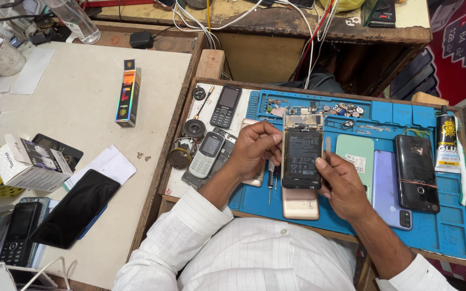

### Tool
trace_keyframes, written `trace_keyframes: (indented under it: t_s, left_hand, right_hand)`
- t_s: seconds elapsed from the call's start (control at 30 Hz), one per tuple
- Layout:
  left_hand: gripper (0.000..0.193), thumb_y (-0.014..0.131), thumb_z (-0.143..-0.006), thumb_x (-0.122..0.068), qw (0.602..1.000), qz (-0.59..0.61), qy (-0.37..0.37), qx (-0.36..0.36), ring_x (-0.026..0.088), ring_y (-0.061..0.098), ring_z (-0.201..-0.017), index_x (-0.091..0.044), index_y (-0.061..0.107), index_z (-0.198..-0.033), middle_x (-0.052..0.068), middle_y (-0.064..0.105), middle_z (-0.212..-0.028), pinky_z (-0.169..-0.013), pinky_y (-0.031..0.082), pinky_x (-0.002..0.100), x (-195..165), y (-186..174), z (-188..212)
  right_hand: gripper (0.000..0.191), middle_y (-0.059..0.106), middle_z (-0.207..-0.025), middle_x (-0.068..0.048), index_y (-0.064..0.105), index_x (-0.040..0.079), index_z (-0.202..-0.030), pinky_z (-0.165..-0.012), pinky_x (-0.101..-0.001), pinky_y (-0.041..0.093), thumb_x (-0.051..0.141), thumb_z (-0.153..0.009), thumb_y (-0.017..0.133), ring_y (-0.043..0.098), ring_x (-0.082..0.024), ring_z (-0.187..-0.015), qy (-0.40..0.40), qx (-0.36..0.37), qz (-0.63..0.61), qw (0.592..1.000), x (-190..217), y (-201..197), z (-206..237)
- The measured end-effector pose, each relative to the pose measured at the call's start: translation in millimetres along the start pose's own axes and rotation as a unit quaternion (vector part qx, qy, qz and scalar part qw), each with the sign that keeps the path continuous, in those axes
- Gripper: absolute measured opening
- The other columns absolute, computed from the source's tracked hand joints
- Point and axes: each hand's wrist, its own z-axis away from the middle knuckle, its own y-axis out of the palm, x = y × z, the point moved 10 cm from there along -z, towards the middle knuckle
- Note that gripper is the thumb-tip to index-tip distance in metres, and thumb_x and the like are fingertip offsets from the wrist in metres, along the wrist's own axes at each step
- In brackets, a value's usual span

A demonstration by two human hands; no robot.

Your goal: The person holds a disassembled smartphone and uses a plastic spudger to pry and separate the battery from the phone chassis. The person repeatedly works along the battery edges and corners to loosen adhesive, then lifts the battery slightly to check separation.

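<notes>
Phone repair workshop: opened phones (301, 156), blue mat (438, 226)

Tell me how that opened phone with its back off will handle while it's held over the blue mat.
The opened phone is a flat rigid slab, so probably stiff. Its exposed battery and boards look fragile. Left hand and right hand grip only its edges, so it could slip.

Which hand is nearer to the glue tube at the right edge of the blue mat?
The right. The right hand holds the opened phone by its right side, toward the glue tube. The left hand is on the phone's far side.
</notes>
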Motion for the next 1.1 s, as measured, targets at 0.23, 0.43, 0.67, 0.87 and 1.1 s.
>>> trace_keyframes:
  t_s: [0.23, 0.43, 0.67, 0.87, 1.1]
  left_hand:
    - [0.009, 0.065, -0.101, -0.008, 0.998, 0.022, 0.044, -0.044, 0.015, 0.072, -0.067, 0.001, 0.066, -0.099, 0.013, 0.073, -0.085, -0.056, 0.062, 0.025, -11.1, -10.7, -2.5]
    - [0.010, 0.065, -0.102, -0.009, 0.995, 0.030, 0.082, -0.054, 0.015, 0.070, -0.065, 0.001, 0.066, -0.100, 0.012, 0.072, -0.083, -0.055, 0.060, 0.024, -19.9, -15.8, -2.1]
    - [0.009, 0.064, -0.102, -0.008, 0.992, 0.041, 0.085, -0.080, 0.013, 0.071, -0.068, 0.000, 0.067, -0.103, 0.010, 0.073, -0.084, -0.056, 0.059, 0.022, -22.9, -19.8, -2.9]
    - [0.015, 0.062, -0.104, -0.015, 0.994, 0.035, 0.067, -0.080, 0.011, 0.071, -0.068, -0.002, 0.069, -0.104, 0.008, 0.075, -0.085, -0.055, 0.058, 0.021, -16.9, -21.4, -2.2]
    - [0.042, 0.061, -0.105, -0.025, 0.999, -0.033, -0.002, -0.008, 0.007, 0.071, -0.074, -0.004, 0.055, -0.141, 0.007, 0.075, -0.098, -0.058, 0.061, 0.021, 4.0, 1.1, -3.2]
  right_hand:
    - [0.037, 0.058, -0.070, 0.002, 0.064, 0.000, -0.123, -0.044, -0.0200, 0.034, 0.029, -0.107, 0.048, 0.038, -0.002, -0.050, 0.023, 0.061, 0.041, 0.997, -9.8, 10.3, 2.7]
    - [0.044, 0.059, -0.070, 0.002, 0.062, 0.001, -0.132, -0.041, -0.0209, 0.032, 0.032, -0.104, 0.047, 0.038, -0.002, -0.048, 0.052, 0.091, 0.060, 0.993, -12.9, 17.5, 3.8]
    - [0.045, 0.060, -0.072, 0.002, 0.061, 0.000, -0.134, -0.042, -0.0201, 0.031, 0.032, -0.105, 0.049, 0.037, -0.002, -0.050, 0.065, 0.109, 0.052, 0.990, -11.0, 25.0, 5.5]
    - [0.042, 0.061, -0.072, 0.002, 0.065, -0.001, -0.127, -0.043, -0.0208, 0.032, 0.031, -0.105, 0.050, 0.038, -0.002, -0.050, 0.067, 0.086, 0.049, 0.993, -14.3, 19.9, 5.2]
    - [0.035, 0.056, -0.067, 0.002, 0.067, 0.000, -0.114, -0.042, -0.0220, 0.033, 0.030, -0.106, 0.051, 0.038, -0.003, -0.048, 0.007, 0.011, 0.052, 0.999, -2.1, 7.1, 2.6]
